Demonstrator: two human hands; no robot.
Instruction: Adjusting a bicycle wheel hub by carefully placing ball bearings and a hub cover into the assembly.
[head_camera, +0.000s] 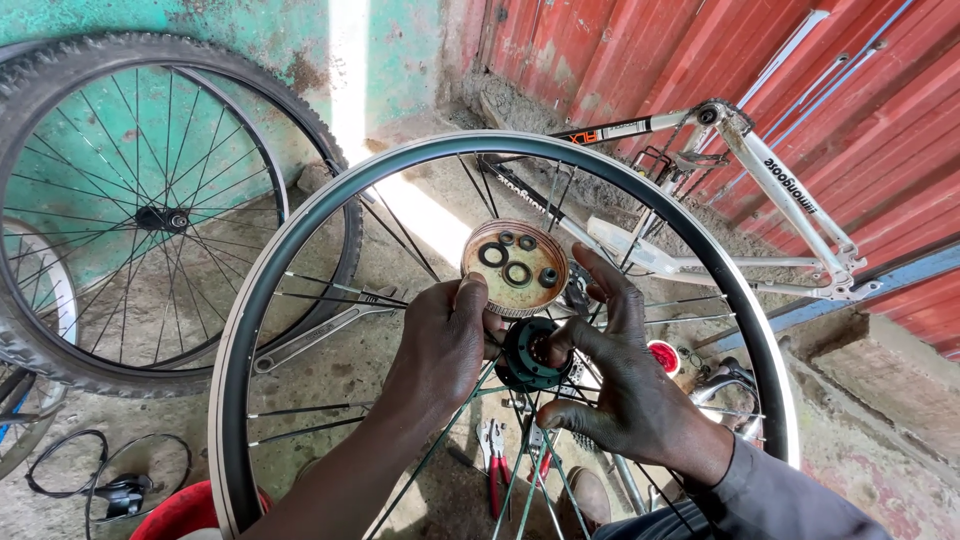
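A bare bicycle wheel rim (300, 225) with thin spokes stands upright in front of me. My left hand (435, 350) holds a round, rusty metal part (514, 267) with several washers and rings lying in its hollow face, just above the wheel's black hub (530, 355). My right hand (625, 385) wraps the hub from the right, its thumb and fingers pressed on it, index finger pointing up past the round part.
A tyred wheel (150, 210) leans on the green wall at left. A white bicycle frame (770, 190) rests against the red corrugated wall. A long wrench (325, 330), red-handled pliers (494, 470), a cable with shifter (120, 485) and a red tub (185, 510) lie on the concrete floor.
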